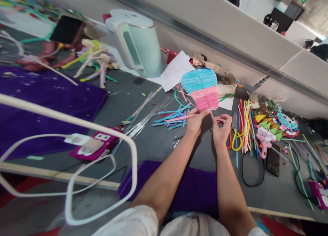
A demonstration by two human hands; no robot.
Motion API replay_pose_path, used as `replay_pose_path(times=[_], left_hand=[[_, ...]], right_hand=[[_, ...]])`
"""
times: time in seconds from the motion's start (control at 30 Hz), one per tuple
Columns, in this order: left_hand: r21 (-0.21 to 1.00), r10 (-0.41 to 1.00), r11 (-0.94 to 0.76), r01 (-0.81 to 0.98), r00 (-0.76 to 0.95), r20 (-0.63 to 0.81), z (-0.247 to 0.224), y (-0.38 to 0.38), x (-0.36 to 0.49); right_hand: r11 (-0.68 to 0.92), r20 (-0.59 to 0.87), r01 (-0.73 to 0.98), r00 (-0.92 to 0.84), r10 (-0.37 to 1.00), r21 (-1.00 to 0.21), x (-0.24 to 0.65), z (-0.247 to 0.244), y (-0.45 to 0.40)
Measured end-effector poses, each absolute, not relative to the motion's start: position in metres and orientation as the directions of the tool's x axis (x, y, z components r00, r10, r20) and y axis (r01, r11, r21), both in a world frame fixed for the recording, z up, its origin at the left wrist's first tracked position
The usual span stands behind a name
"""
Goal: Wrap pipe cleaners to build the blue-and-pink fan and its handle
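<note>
A fan-shaped piece of blue and pink pipe cleaners (200, 87) stands up in front of me, with a thin stem at its narrow lower end. My left hand (196, 121) is closed at that lower edge, its thumb by the stem. From this hand a pink pipe cleaner (176, 118) sticks out to the left. My right hand (221, 128) is closed in a pinch on a pink strand beside the stem. Loose blue, red and purple pipe cleaners (170, 123) lie left of my hands. Yellow-handled scissors (237, 140) lie to the right.
A pale kettle (143, 41) stands at the back left. A white cable (102, 128) loops across the left foreground, near a magenta power strip (102, 142). Bundled pipe cleaners (246, 126), a pink glue gun (263, 143) and a phone (273, 160) lie right. A partition (230, 30) runs behind.
</note>
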State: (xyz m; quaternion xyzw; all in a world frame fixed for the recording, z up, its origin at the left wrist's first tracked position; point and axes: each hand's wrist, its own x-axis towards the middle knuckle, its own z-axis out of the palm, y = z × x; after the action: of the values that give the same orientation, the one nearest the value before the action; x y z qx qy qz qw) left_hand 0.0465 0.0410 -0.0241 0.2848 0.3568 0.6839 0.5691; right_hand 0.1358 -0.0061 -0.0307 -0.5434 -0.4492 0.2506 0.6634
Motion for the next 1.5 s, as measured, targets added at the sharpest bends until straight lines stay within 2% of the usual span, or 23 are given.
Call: replay_pose_path(times=[0.07,0.13,0.23,0.37,0.53,0.63,0.77,1.0,1.07,1.17,1.23,1.3,1.4,1.5], left_hand=[[0.803,0.983,-0.091,-0.589,-0.183,-0.023,-0.025,0.043,0.045],[0.797,0.986,-0.080,-0.599,-0.165,-0.026,-0.026,0.044,0.044],[0.788,0.991,-0.048,-0.614,-0.130,-0.041,-0.025,0.044,0.043],[0.775,0.992,-0.027,-0.631,-0.111,-0.056,-0.022,0.043,0.043],[0.767,0.993,-0.024,-0.641,-0.102,-0.054,-0.023,0.041,0.047],[0.761,0.991,-0.028,-0.648,-0.119,-0.065,-0.023,0.040,0.049],[0.771,0.988,-0.058,-0.635,-0.148,-0.047,-0.022,0.042,0.046],[0.793,0.984,-0.046,-0.607,-0.167,-0.070,-0.026,0.047,0.038],[0.800,0.981,-0.045,-0.598,-0.179,-0.079,-0.026,0.047,0.038],[0.810,0.979,-0.065,-0.583,-0.193,-0.060,-0.025,0.046,0.038],[0.812,0.981,-0.075,-0.579,-0.187,-0.043,-0.025,0.047,0.037],[0.808,0.985,-0.063,-0.586,-0.169,-0.045,-0.025,0.049,0.036],[0.784,0.990,-0.021,-0.620,-0.123,-0.070,-0.026,0.050,0.033],[0.756,0.996,0.018,-0.654,-0.058,-0.073,-0.024,0.050,0.033]], right_hand=[[0.279,0.360,0.239,0.449,0.818,-0.930,0.136,-0.030,-0.008],[0.281,0.351,0.220,0.420,0.837,-0.934,0.138,-0.030,-0.007],[0.241,0.225,0.006,0.385,0.895,-0.970,0.143,-0.033,-0.002],[0.081,0.003,-0.275,0.273,0.962,-0.958,0.149,-0.039,0.004],[0.031,-0.094,-0.400,0.290,0.952,-0.916,0.148,-0.041,0.004],[0.058,-0.100,-0.397,0.367,0.925,-0.916,0.146,-0.039,0.004],[0.159,0.055,-0.205,0.436,0.898,-0.966,0.143,-0.036,0.002],[0.211,0.248,0.149,0.307,0.919,-0.966,0.141,-0.032,-0.005],[0.272,0.367,0.320,0.288,0.885,-0.908,0.141,-0.031,-0.008],[0.350,0.538,0.578,0.191,0.821,-0.738,0.140,-0.029,-0.010],[0.363,0.555,0.619,0.145,0.819,-0.697,0.140,-0.028,-0.011],[0.344,0.479,0.510,0.158,0.863,-0.788,0.141,-0.027,-0.011],[0.227,0.241,0.102,0.158,0.958,-0.969,0.145,-0.025,-0.009],[0.079,0.067,-0.265,0.052,0.996,-0.961,0.150,-0.024,-0.008]])
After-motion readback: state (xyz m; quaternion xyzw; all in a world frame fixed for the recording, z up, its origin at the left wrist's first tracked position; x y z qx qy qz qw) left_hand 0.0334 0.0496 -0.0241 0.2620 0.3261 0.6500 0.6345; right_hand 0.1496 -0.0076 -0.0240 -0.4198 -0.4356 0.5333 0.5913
